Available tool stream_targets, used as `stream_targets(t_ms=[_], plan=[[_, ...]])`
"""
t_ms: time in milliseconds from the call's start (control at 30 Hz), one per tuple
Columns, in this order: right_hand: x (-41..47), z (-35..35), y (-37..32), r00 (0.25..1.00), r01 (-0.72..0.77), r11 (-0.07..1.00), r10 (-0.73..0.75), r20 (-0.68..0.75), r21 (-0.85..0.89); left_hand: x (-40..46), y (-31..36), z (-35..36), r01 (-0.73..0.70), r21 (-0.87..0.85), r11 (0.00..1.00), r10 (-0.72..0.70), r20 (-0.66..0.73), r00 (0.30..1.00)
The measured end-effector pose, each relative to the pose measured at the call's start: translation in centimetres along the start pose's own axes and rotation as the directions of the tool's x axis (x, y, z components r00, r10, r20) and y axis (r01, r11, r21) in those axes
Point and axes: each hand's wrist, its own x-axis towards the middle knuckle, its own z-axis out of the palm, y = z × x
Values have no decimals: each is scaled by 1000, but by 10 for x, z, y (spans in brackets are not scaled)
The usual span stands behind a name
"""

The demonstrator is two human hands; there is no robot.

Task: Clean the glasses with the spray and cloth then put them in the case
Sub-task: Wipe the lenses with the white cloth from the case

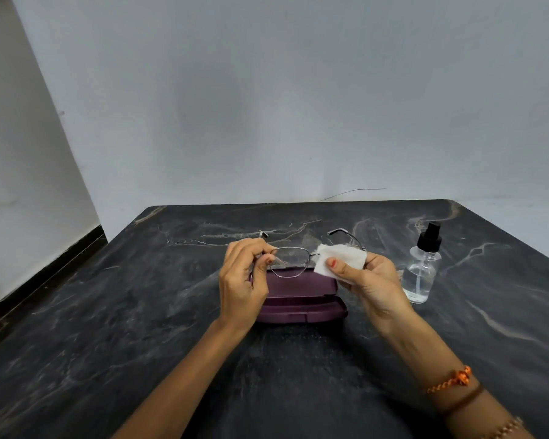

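Observation:
Thin metal-framed glasses (293, 260) are held above the table with their arms unfolded, pointing away from me. My left hand (244, 280) pinches the frame at its left lens edge. My right hand (366, 283) grips a white cloth (341, 259) folded over the right lens, thumb on top. Below the glasses lies a purple case (301, 301), open on the dark marble table (140, 312). A clear spray bottle (422, 267) with a black nozzle stands upright to the right of my right hand.
The table's far edge meets a pale wall (267, 106). A thin wire (352, 192) lies along the wall base behind the table. Bracelets circle my right wrist (454, 383).

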Motion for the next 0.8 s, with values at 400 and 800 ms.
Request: stream_targets(t_ms=[400,800], plan=[[-6,7,-7,994,75,990,-83,-69,-115,1,-4,-1,60,-46,997,-60,-6,998],[1,9,5,943,-18,884,170,-286,468,-3,0,4,62,-87,994,-53,104,993]])
